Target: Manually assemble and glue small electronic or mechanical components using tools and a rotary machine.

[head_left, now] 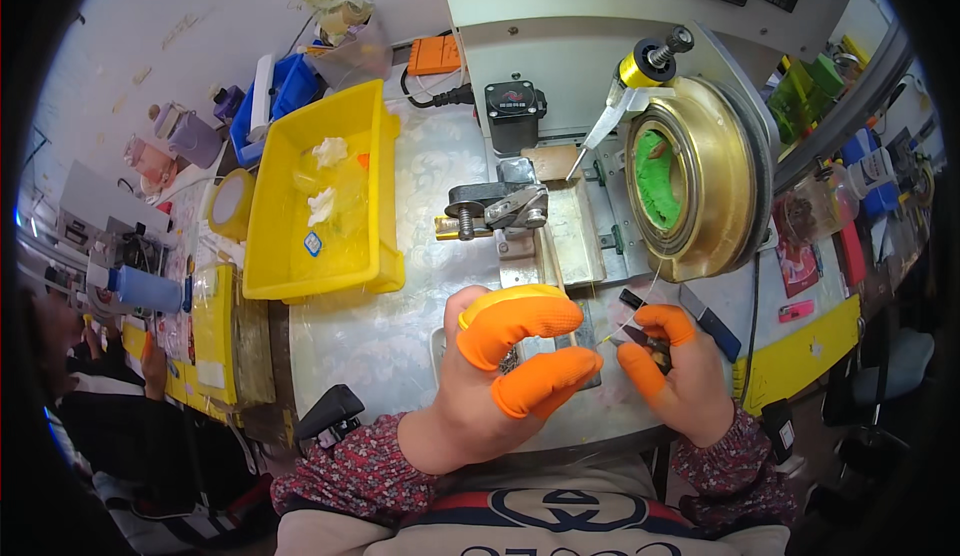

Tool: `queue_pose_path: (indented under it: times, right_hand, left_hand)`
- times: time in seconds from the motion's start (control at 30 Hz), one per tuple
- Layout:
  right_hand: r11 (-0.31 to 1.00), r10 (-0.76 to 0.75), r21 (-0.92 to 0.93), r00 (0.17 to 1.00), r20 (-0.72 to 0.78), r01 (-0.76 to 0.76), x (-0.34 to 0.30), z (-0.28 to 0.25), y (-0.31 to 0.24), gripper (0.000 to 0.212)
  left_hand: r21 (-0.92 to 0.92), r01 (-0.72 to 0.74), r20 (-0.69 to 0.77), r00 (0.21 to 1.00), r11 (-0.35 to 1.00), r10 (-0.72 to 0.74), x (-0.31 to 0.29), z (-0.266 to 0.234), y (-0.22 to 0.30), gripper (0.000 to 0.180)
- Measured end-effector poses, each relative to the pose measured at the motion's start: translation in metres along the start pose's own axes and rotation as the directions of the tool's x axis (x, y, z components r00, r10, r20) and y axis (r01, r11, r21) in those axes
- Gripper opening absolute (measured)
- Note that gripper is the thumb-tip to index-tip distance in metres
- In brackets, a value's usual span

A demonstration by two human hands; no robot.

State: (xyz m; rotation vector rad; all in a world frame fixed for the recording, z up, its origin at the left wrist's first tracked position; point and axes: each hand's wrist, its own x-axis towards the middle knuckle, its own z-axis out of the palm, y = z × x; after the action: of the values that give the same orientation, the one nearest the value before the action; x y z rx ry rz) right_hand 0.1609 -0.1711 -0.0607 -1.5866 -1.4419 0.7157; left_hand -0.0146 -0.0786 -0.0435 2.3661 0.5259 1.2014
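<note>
My left hand (490,376), with orange covers on its fingers, is held over the front of the bench. Its thumb and forefinger curve toward each other with a gap between the tips, and I see nothing in it. Just to the right, my right hand (680,366), also in orange finger covers, is closed around a small dark tool (655,348) mostly hidden by the fingers. A thin pale thread (632,322) runs from below the gold wheel (712,181) to a yellowish end by the right fingertips. Behind the left hand stands a metal clamp fixture (505,206).
A yellow tray (325,226) with white crumpled scraps stands left. The grey machine (640,16) rises at the back. A knife-like blade with a dark handle (712,324) lies right of my right hand, near a yellow board (805,351). Another person (140,426) sits far left.
</note>
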Motion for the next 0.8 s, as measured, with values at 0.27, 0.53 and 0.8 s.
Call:
queue_pose_path:
  times: [0.27, 0.53, 0.8]
  right_hand:
    - [0.844, -0.381, -0.506, 0.863, -0.331, 0.178, -0.005, -0.047, 0.013, 0.035]
    - [0.944, -0.31, -0.331, 0.334, -0.89, -0.007, 0.067, -0.192, 0.049, 0.04]
    - [0.991, -0.084, -0.134, 0.638, -0.766, -0.03, 0.066, -0.253, 0.099, 0.033]
  left_hand:
    - [0.142, -0.101, -0.002, 0.995, 0.985, 0.103, -0.004, 0.002, -0.004, 0.033]
    - [0.143, -0.14, -0.045, 0.988, 0.98, 0.148, -0.004, 0.007, -0.006, 0.028]
    - [0.064, -0.095, -0.177, 0.978, 0.993, 0.105, -0.004, 0.014, -0.009, 0.033]
